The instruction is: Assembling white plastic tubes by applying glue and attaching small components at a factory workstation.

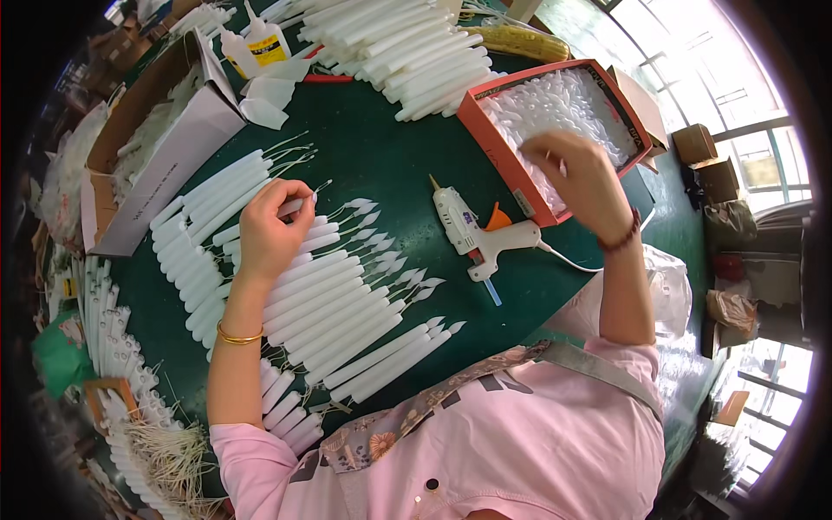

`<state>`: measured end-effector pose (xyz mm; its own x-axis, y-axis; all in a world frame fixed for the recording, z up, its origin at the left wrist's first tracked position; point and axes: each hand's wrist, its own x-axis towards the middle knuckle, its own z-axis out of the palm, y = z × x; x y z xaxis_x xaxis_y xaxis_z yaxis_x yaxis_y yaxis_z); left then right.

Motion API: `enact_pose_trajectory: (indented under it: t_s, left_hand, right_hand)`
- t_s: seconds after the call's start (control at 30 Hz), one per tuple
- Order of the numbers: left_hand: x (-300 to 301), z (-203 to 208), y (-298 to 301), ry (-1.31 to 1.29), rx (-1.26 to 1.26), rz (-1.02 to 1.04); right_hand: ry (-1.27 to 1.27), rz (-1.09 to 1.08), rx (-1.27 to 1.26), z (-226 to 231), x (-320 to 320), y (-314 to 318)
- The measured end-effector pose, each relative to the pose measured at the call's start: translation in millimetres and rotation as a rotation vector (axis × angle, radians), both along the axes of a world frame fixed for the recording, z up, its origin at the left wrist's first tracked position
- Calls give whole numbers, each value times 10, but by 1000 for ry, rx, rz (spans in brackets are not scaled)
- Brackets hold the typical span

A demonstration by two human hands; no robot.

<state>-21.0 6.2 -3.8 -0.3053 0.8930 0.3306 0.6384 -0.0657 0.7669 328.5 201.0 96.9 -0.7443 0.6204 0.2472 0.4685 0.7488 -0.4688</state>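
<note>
My left hand (270,227) is closed in a pinch on the upper end of a white candle-shaped stick (293,206), whose thin wire points right. Beneath that hand and wrist lies a row of similar white candle sticks (325,305); many have wires tipped with translucent flame-shaped pieces (423,292). Over an orange-red box (500,169) full of small translucent white pieces (563,100), my right hand (572,169) has its fingers curled together. What those fingertips hold, if anything, cannot be made out. A white glue gun (458,221) with an orange trigger lies between my hands.
A white carton (178,160) stands at the left, beside glue bottles (267,42). More white sticks (416,61) are piled at the far side. Loose wires (173,455) lie at lower left. The glue gun's cord (572,264) runs right across the green table (373,147).
</note>
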Motion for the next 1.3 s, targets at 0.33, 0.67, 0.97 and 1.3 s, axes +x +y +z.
enact_pose_trajectory:
  t_s: [0.33,0.67,0.97,1.3]
  left_hand:
    - [11,-20,-21,44,26,12]
    - [-60,-18,-32,73,82,3]
    - [-59,2,-78,48,53,9]
    - [-93,-27,-102,95,58,11]
  right_hand:
    - [-329,-99,-56,-630,-132,728]
    - [215,-190,-365,-91,-504,36]
    - [245,109,-1017,-639,-1687,-415]
    - [226,74,-1102,-715,-1841,-453]
